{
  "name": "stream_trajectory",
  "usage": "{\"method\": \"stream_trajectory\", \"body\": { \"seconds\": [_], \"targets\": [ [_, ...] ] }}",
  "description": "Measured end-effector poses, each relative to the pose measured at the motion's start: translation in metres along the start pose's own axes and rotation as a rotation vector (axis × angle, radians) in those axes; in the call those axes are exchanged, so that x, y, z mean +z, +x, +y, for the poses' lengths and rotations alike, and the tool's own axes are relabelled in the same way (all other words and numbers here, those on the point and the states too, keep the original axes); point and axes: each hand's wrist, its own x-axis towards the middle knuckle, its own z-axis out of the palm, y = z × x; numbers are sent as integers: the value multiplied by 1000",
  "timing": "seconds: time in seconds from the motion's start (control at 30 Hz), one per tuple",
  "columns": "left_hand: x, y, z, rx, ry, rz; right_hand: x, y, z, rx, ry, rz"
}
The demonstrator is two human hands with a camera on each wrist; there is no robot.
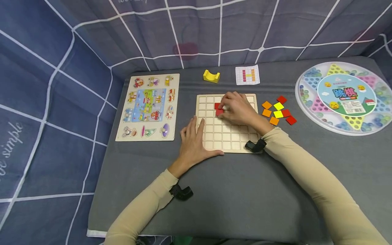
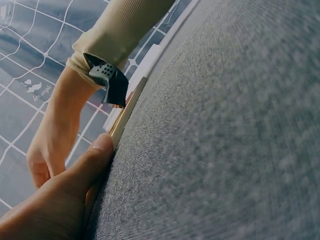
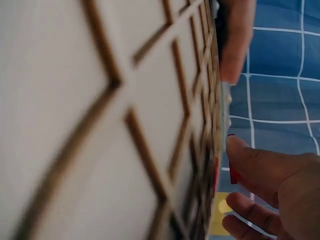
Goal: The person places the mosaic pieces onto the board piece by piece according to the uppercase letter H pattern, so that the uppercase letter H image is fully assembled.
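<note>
Over on the left, the left hand (image 1: 193,146) is spread wide, fingers at the left side of the pale wooden board (image 1: 211,129), thumb out at its near edge! Across that square-gridded surface, one flat, bright red tile (image 1: 217,105) lies in the far half, just left of the right hand (image 1: 237,109). And what a narrow pinch there: a second red tile (image 3: 233,167), thin and edge-on, right at the thumb tip! Further right, loose tiles (image 1: 278,114), orange, yellow and red, lie scattered on the grey counter (image 1: 245,197).
</note>
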Motion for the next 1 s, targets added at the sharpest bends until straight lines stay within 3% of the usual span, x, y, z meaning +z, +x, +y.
{"method": "stream_trajectory", "body": {
  "seconds": [0.47, 1.0],
  "targets": [
    [2, 1, 0, 6, -4, 18, 13, 4, 8, 16, 41, 5],
    [0, 2, 1, -11, -24, -21, 16, 6, 12, 37, 92, -8]
  ]
}}
